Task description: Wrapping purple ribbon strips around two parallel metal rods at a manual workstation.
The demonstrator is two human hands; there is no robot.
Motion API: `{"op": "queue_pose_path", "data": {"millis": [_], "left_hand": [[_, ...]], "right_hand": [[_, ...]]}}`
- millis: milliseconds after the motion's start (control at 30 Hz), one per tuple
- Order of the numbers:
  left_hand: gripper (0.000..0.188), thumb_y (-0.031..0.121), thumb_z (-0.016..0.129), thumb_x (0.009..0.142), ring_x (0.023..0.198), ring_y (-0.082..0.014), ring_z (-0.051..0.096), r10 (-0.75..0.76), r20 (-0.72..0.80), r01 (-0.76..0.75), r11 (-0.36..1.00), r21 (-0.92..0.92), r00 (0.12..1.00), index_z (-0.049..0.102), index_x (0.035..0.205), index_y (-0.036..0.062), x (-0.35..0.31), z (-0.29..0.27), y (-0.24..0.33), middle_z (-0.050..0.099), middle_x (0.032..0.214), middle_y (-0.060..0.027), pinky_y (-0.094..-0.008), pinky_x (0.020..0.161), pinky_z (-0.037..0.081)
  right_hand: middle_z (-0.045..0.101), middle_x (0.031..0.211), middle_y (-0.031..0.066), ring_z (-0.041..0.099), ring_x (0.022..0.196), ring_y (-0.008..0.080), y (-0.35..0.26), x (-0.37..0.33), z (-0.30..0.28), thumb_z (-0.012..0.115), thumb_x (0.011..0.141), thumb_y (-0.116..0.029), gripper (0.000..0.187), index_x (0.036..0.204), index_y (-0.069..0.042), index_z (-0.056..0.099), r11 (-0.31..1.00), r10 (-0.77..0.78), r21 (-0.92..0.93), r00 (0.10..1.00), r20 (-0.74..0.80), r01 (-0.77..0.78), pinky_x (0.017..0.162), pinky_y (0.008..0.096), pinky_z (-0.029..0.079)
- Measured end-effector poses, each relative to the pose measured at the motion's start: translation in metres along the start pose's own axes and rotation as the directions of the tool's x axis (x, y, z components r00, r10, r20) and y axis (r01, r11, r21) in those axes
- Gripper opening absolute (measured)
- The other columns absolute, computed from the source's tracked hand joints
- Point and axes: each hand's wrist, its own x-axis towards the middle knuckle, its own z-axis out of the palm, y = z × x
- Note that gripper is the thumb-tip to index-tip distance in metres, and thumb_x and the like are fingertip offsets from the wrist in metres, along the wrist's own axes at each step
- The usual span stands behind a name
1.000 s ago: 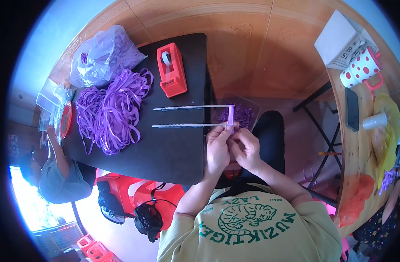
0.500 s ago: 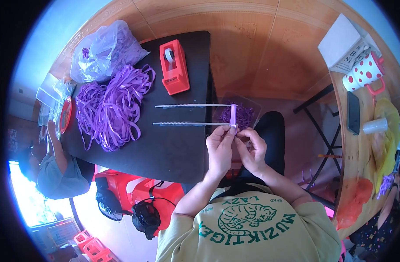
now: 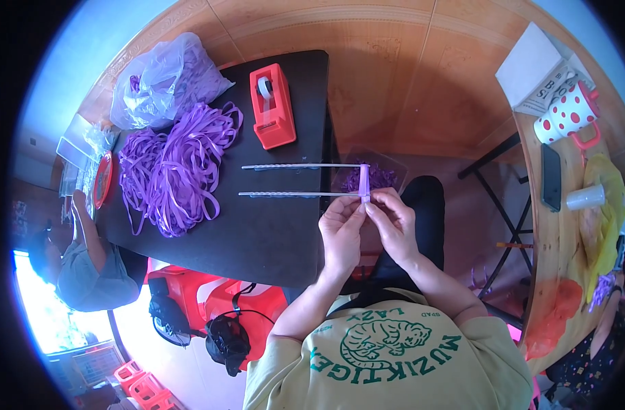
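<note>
Two twisted metal rods, the far rod [image 3: 299, 166] and the near rod [image 3: 292, 194], lie side by side on the black table [image 3: 271, 236] and jut out past its right edge. A flat purple ribbon [image 3: 365, 179] spans their free ends. Just below the near rod's tip, my left hand [image 3: 341, 229] pinches the ribbon's lower end between thumb and finger. My right hand [image 3: 393, 222] is closed at the same spot, its fingertips touching the ribbon beside the left thumb. The fingertips hide the very end of the ribbon.
Loose purple ribbons [image 3: 183, 171] heap on the table beside a clear plastic bag [image 3: 162, 82] and a red tape dispenser [image 3: 273, 113]. Purple bits [image 3: 387, 179] sit in a clear container below the rods. A wooden table [image 3: 565, 232] at right holds a dotted mug [image 3: 568, 113]. Other people are at both sides.
My right hand has moved slightly up and left, its fingers closing in against the left fingertips. The ribbon's lower end now reaches down between both hands. The rods have stayed put.
</note>
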Motion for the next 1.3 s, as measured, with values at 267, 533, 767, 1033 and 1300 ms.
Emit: {"op": "queue_pose_path", "data": {"millis": [267,533,767,1033,1300], "left_hand": [[0.021,-0.005,0.053,0.090,0.079,-0.0098,0.062,0.049,0.007,-0.049,0.999,0.001,0.999,0.056,0.111,-0.0046,-0.003,0.001,0.003,0.065,0.090,-0.0090,-0.0212,0.075,0.049],[0.022,0.006,0.052,0.094,0.084,-0.0113,0.058,0.200,-0.041,-0.164,0.889,0.427,0.979,0.056,0.112,-0.0044,-0.013,0.003,0.010,0.062,0.095,-0.0093,-0.0222,0.075,0.046],[0.020,0.007,0.052,0.092,0.083,-0.0158,0.058,0.145,-0.005,-0.126,0.876,0.466,0.989,0.058,0.107,-0.0048,-0.012,0.007,0.015,0.061,0.093,-0.0120,-0.0267,0.076,0.046],[0.016,0.003,0.054,0.090,0.076,-0.0092,0.058,-0.062,-0.064,0.073,0.981,0.182,0.996,0.061,0.103,-0.0046,-0.005,0.005,0.018,0.062,0.086,-0.0058,-0.0204,0.068,0.046],[0.011,0.003,0.056,0.089,0.076,-0.0085,0.055,-0.159,-0.072,0.154,0.986,-0.069,0.985,0.064,0.093,-0.0028,-0.007,0.010,0.024,0.062,0.084,-0.0043,-0.0208,0.069,0.043]], "right_hand": [[0.059,0.094,0.0054,0.056,0.086,0.0097,-0.001,0.002,0.009,0.055,0.088,0.005,0.011,0.093,0.006,0.066,0.873,0.276,0.404,0.960,0.049,-0.272,0.078,0.0218,0.044],[0.059,0.095,0.0053,0.056,0.086,0.0094,0.003,-0.004,0.013,0.053,0.089,0.003,0.010,0.090,0.006,0.063,0.927,0.252,0.271,0.966,0.056,-0.257,0.078,0.0219,0.044],[0.056,0.105,0.0068,0.055,0.089,0.0101,-0.005,-0.009,0.015,0.051,0.091,0.002,0.011,0.089,0.005,0.061,0.945,0.243,0.216,0.969,0.040,-0.246,0.079,0.0220,0.043],[0.052,0.112,0.0072,0.054,0.096,0.0110,-0.004,-0.016,0.017,0.050,0.092,0.001,0.012,0.089,0.004,0.062,0.963,0.198,0.182,0.980,0.021,-0.198,0.083,0.0231,0.042],[0.050,0.114,0.0070,0.053,0.098,0.0112,-0.010,-0.016,0.017,0.051,0.093,0.000,0.012,0.089,0.003,0.062,0.976,0.168,0.137,0.986,0.009,-0.168,0.084,0.0227,0.041]]}}
